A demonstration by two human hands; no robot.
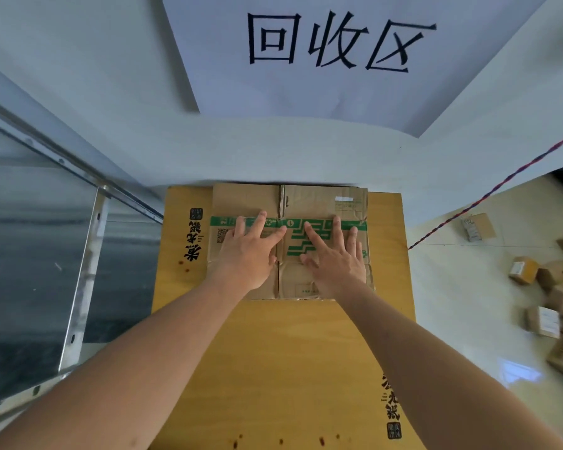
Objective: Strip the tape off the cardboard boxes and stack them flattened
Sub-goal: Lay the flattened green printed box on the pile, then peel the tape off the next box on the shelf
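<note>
A flattened brown cardboard box [319, 203] with a green printed band and green logo lies at the far end of a large yellow flattened carton [273, 352] on the floor. My left hand [249, 251] presses flat on its left half, fingers spread and straight. On the right half, my right hand [337, 254] presses down the same way, over the green logo. Neither hand grips anything. A slit between flaps runs down the middle of the box, between my hands.
A white sheet [338, 53] with black characters hangs on the wall ahead. A metal-framed glass panel [46, 254] stands at the left. Several small cardboard boxes [546, 287] lie scattered on the tiled floor at the right. A red-blue cord [501, 186] runs diagonally there.
</note>
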